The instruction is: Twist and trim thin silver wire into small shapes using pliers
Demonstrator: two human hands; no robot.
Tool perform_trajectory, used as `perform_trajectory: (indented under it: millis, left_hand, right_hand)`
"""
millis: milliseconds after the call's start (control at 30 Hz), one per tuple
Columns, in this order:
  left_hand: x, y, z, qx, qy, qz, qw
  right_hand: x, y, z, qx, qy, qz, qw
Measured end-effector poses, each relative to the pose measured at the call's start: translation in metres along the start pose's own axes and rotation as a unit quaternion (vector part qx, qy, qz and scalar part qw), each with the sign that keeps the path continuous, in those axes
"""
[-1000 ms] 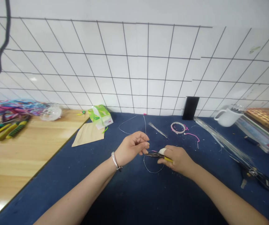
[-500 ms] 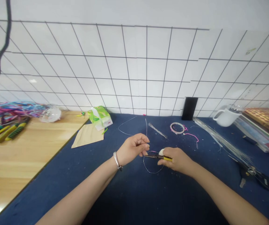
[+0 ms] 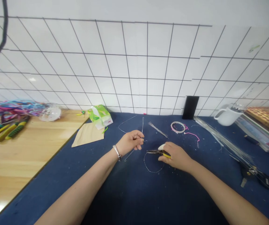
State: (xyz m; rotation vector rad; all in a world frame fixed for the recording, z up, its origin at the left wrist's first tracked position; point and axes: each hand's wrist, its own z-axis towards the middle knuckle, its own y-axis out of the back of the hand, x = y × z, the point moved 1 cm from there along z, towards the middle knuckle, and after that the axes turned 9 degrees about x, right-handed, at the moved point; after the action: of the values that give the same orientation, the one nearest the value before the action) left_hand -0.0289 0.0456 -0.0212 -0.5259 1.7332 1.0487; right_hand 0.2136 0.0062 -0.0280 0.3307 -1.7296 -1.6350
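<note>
Thin wire (image 3: 142,125) is pinched in my left hand (image 3: 132,141), which wears a silver bracelet (image 3: 116,151). Pieces of the wire stick out above and below the fingers, with small hooked ends. To the right, my right hand (image 3: 176,156) grips yellow-handled pliers (image 3: 155,152), whose dark jaws point left. A loop of wire (image 3: 155,172) hangs or lies by the jaws, over the dark blue cloth (image 3: 125,193); whether the jaws clamp it I cannot tell. The two hands are apart.
Behind the hands lie a short wire bundle (image 3: 158,129) and a ring with pink thread (image 3: 178,127). A black block (image 3: 190,107), white mug (image 3: 229,116) and long wires (image 3: 221,137) are right; a green packet (image 3: 100,117), beige sheet (image 3: 89,134) and tools (image 3: 17,129) are left.
My left hand has moved a little left and up, away from the pliers, and more wire shows below it. The pliers' jaws look slightly more open.
</note>
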Motion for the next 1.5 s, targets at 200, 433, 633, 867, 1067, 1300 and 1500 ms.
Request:
perform_trajectory:
  millis: [200, 433, 633, 867, 1067, 1300, 1500]
  left_hand:
    - [0.03, 0.031, 0.004, 0.049, 0.103, 0.254, 0.961]
    - [0.037, 0.033, 0.004, 0.069, 0.136, 0.329, 0.932]
    - [0.034, 0.036, 0.005, 0.069, 0.138, 0.324, 0.933]
    - [0.052, 0.04, 0.014, 0.072, 0.141, 0.259, 0.953]
    - [0.061, 0.043, 0.017, 0.059, 0.136, 0.235, 0.961]
    - [0.062, 0.044, 0.017, 0.038, 0.145, 0.238, 0.96]
    - [0.065, 0.045, 0.017, 0.03, 0.142, 0.244, 0.959]
  right_hand:
    - [-0.042, -0.004, 0.005, -0.114, -0.18, -0.001, 0.977]
    - [-0.077, -0.011, 0.01, -0.127, -0.272, 0.001, 0.954]
    - [-0.081, -0.01, 0.019, -0.097, -0.296, -0.025, 0.95]
    - [-0.076, -0.007, 0.024, -0.074, -0.335, -0.128, 0.93]
    - [-0.057, -0.006, 0.023, -0.06, -0.314, -0.194, 0.927]
    - [-0.044, -0.003, 0.054, -0.006, -0.23, -0.216, 0.949]
    - [-0.038, -0.012, 0.083, 0.023, -0.207, -0.227, 0.951]
